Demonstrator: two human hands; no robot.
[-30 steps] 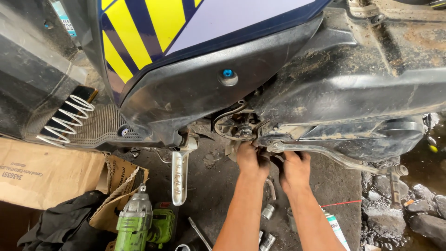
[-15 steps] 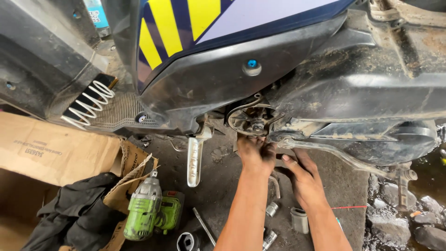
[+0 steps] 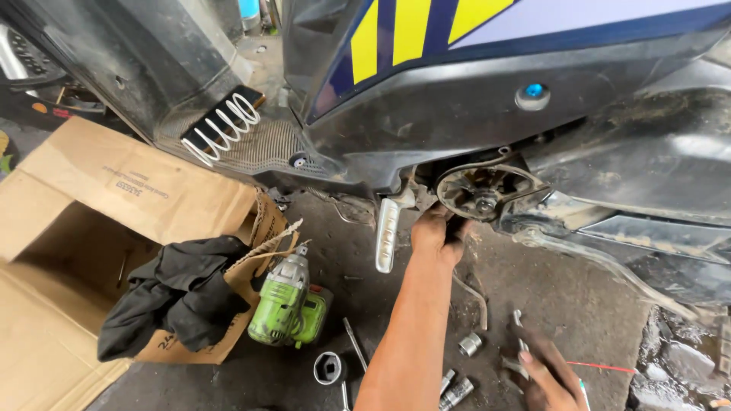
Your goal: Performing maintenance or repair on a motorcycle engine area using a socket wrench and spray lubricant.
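My left hand [image 3: 436, 232] reaches up under the scooter's dark body panel [image 3: 457, 114]. Its fingers curl around the lower left rim of a round metal drive part [image 3: 487, 190] in the open engine case. The folded silver footpeg [image 3: 387, 234] hangs just left of that hand. My right hand [image 3: 544, 374] is low on the ground at the bottom right, blurred, resting over a thin metal wrench [image 3: 519, 326] and small sockets; I cannot tell whether it grips anything.
A green impact wrench [image 3: 288, 304] lies on the concrete beside an open cardboard box [image 3: 91, 198] with a black cloth [image 3: 175, 293] draped over its edge. A large socket [image 3: 329, 367], smaller sockets [image 3: 470, 344] and an extension bar [image 3: 355, 344] are scattered near my forearm. Rubble lies at the right.
My right hand has dropped from the engine area down to the tools on the ground. My left hand stays at the round part. The view has shifted left and closer.
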